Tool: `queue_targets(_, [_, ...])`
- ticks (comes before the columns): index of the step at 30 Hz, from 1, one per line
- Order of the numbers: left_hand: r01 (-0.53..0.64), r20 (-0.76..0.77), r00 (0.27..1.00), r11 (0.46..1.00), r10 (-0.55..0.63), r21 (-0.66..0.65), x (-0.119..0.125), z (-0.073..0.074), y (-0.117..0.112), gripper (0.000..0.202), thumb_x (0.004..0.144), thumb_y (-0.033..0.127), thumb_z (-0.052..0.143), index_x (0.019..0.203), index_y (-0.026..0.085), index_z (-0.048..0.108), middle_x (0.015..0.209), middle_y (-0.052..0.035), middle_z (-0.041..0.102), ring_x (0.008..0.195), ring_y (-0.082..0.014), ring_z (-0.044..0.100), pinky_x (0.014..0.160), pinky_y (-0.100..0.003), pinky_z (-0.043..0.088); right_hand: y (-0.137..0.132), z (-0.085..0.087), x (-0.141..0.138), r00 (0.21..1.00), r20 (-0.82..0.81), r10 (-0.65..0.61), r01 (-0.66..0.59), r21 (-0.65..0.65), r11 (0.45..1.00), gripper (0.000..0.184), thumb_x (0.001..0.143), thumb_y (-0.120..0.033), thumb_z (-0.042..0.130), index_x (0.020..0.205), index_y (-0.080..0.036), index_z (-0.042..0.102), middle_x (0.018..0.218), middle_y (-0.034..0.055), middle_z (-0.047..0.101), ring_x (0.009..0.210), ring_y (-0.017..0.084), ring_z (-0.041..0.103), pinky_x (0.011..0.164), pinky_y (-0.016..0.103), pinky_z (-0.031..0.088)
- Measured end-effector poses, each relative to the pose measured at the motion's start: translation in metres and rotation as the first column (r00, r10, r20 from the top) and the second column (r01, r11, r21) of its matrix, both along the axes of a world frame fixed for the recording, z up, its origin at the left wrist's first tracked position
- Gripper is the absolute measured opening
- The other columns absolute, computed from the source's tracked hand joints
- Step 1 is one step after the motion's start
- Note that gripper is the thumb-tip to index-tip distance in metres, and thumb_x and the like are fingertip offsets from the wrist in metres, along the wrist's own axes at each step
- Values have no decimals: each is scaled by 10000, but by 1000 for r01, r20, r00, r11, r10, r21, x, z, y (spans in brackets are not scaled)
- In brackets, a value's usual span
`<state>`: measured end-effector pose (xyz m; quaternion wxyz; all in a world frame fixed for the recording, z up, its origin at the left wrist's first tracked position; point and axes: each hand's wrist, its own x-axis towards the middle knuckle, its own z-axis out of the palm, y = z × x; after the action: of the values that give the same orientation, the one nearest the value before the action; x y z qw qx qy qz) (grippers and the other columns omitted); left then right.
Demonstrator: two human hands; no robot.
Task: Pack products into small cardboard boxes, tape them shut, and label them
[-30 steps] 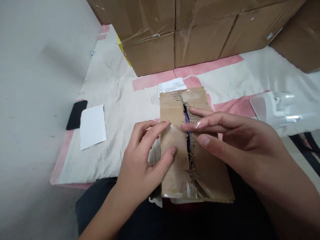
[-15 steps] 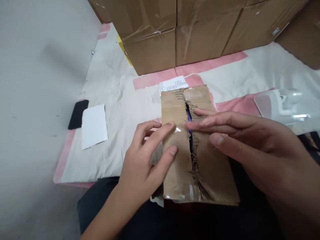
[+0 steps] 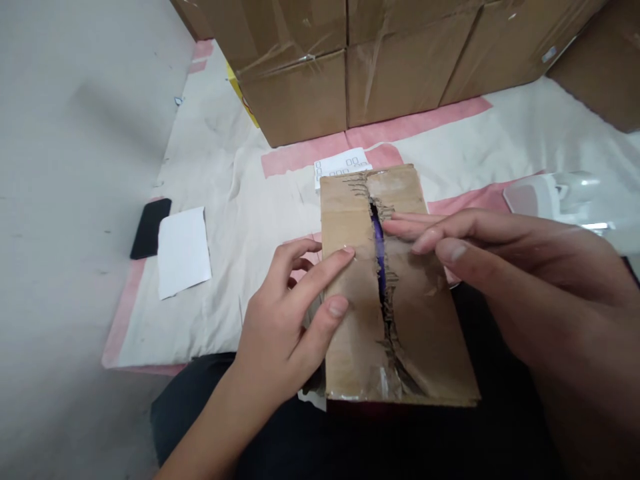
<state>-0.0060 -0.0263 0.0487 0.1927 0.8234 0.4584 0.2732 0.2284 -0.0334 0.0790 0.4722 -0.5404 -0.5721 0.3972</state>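
Observation:
A small cardboard box lies on my lap, its top torn open along a ragged middle seam. Something purple shows through the gap. My left hand steadies the box's left side, index finger and thumb pressed on the left flap, the other fingers curled at the edge. My right hand hovers over the right flap, thumb pressed against the fingertips in a pinch just right of the seam. A faint strip of clear tape seems to trail from that pinch.
Large brown cartons stand stacked at the back on a white and pink cloth. A white paper and a black phone lie at left. A printed label peeks out behind the box. A clear plastic bag lies at right.
The shiny tape bridging the seam between my fingers has come off the left flap. My right hand rose slightly and closed into a pinch. My left hand stayed on the box.

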Motion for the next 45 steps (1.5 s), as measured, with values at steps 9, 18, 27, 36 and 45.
queue_targets(9, [-6,-31,999,1000,7,21,1,1,0,381,1054,372,470,1410,287,577,1374,-78,486,1216,-194,559,1014,-336,526,9,-6,2,964,218,-149,114,167,979,327,928,-236,666,603,-233,627,1102,32,736,1339,303,573,1082,453,501])
queue_targets(18, [-21,-62,998,1000,21,3,2,2,-2,375,1062,361,448,1410,300,573,1377,-63,471,1205,-177,560,1015,-304,517,18,-13,5,919,357,-166,104,187,977,324,876,-244,684,573,-210,577,1067,68,740,1179,294,668,923,419,569])
queue_targets(27, [-19,-55,998,1000,19,8,2,1,-1,379,1065,370,436,1410,302,577,1358,-61,473,1156,-172,580,1001,-318,520,19,-13,7,916,366,-164,86,220,972,353,869,-189,683,546,-212,543,961,49,731,1133,261,687,852,366,578])
queue_targets(36, [-24,-95,995,1000,24,-4,4,4,-1,387,1065,404,420,1408,333,584,1351,-51,484,1101,-171,608,925,-311,547,16,-15,9,839,508,-196,81,239,968,310,871,-227,712,616,-210,535,1051,69,721,1011,264,691,776,382,543])
queue_targets(45, [-44,-52,998,998,42,-37,14,6,1,419,1039,480,404,1372,352,623,1332,-47,498,1150,-224,591,909,-349,573,12,-11,11,751,619,-231,169,158,973,373,847,-389,758,625,-206,521,868,57,690,692,195,613,648,345,446])
